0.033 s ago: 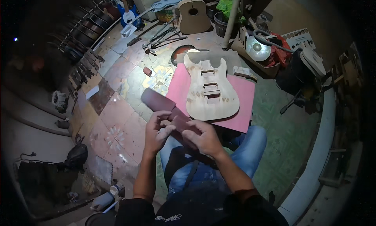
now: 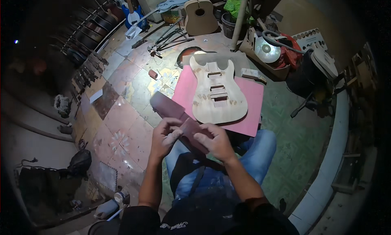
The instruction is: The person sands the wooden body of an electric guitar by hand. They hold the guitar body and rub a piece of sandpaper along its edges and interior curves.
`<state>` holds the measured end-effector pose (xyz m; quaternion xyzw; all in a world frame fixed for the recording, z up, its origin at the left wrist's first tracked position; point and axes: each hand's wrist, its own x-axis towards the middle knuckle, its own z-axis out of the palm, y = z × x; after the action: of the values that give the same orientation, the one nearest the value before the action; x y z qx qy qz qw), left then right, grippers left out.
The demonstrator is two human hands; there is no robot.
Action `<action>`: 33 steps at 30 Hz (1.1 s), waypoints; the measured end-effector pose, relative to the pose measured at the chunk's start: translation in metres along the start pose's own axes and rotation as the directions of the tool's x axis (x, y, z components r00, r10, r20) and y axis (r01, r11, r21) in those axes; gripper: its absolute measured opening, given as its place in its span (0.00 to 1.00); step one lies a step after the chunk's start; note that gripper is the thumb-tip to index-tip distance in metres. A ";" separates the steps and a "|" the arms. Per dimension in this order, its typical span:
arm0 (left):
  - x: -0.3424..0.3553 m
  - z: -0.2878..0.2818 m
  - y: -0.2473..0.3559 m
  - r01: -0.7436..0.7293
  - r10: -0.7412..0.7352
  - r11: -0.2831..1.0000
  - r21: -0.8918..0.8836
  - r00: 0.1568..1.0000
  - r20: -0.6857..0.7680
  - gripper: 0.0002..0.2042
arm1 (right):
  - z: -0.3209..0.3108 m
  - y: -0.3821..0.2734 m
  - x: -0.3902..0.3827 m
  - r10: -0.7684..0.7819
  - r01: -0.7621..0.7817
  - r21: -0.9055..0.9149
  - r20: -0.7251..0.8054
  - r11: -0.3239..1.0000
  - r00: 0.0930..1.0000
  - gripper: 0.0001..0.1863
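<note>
Both hands grip a long, folded reddish-brown sanding sheet (image 2: 167, 102) above my lap. My left hand (image 2: 167, 135) has its fingers wrapped round it near the fold, the thumb pressed against the lower section. My right hand (image 2: 214, 141) pinches that lower section from the right, thumb on top. Just beyond the hands, an unfinished pale wooden electric guitar body (image 2: 218, 109) with cut-out cavities lies on a pink pad (image 2: 254, 104), which rests over a grey board (image 2: 240, 58). A small pale block (image 2: 250, 73) is at its right.
Behind the pad stand an acoustic guitar body (image 2: 199, 21), a pole (image 2: 240, 27) and a dark bucket (image 2: 229, 25). Racked guitars (image 2: 91, 31) line the back left. Metal stands (image 2: 167, 41) and a small cylinder (image 2: 153, 74) lie on the tiled floor (image 2: 122, 129). A cardboard box (image 2: 277, 72) sits at right.
The sanding sheet's upper end has risen slightly and shifted right, and its lower section has turned between my fingers. My right hand has shifted slightly while still gripping it.
</note>
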<state>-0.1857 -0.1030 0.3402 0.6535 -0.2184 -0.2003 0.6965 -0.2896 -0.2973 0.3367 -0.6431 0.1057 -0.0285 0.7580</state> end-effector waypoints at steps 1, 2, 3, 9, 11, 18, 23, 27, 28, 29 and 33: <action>-0.005 0.005 0.000 -0.005 0.005 1.000 0.005 1.000 0.002 0.16 | -0.012 0.000 -0.008 -0.051 0.053 0.050 -0.031 0.997 0.998 0.16; -0.008 0.010 -0.001 0.007 -0.022 0.985 0.170 0.996 0.089 0.13 | -0.024 -0.006 -0.020 0.019 -0.015 0.284 -0.011 0.959 1.000 0.14; -0.010 0.016 -0.002 0.003 -0.062 0.944 0.329 0.983 0.171 0.11 | -0.034 -0.003 -0.028 -0.009 0.035 0.385 -0.067 0.922 0.998 0.13; -0.019 0.082 0.000 0.104 -0.123 0.989 0.105 0.974 0.193 0.08 | -0.102 0.005 -0.065 0.063 -0.058 0.252 -0.013 0.966 0.998 0.19; -0.015 0.094 0.006 0.135 -0.173 0.978 0.156 0.950 0.262 0.07 | -0.100 0.005 -0.068 -0.040 0.057 0.114 -0.152 0.992 0.988 0.22; -0.003 0.109 0.010 -0.074 -0.046 0.930 0.359 0.948 0.315 0.06 | -0.104 -0.015 -0.063 -0.078 0.084 -0.293 0.034 0.952 0.996 0.11; -0.003 0.094 0.004 -0.057 -0.083 0.917 0.394 0.941 0.329 0.08 | -0.104 -0.004 -0.058 -0.066 0.097 -0.195 0.161 0.976 0.985 0.09; -0.004 0.088 0.000 -0.025 -0.143 0.906 0.422 0.921 0.363 0.09 | -0.097 -0.014 -0.057 0.106 -0.064 -0.245 0.161 0.967 0.981 0.07; -0.005 0.088 -0.003 -0.024 -0.144 0.907 0.421 0.921 0.363 0.09 | -0.097 -0.012 -0.057 0.108 -0.067 -0.246 0.161 0.967 0.981 0.07; -0.006 0.090 -0.005 -0.034 -0.121 0.924 0.380 0.919 0.376 0.10 | -0.096 -0.008 -0.056 0.091 -0.045 -0.296 0.144 0.954 0.985 0.07; -0.009 0.096 -0.009 -0.057 -0.109 0.913 0.404 0.920 0.377 0.10 | -0.093 -0.008 -0.055 0.061 -0.004 -0.381 0.137 0.925 0.989 0.07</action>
<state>-0.2472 -0.1773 0.3353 0.7335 -0.3811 -0.2863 0.4845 -0.3613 -0.3792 0.3378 -0.7760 0.0639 0.0524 0.6253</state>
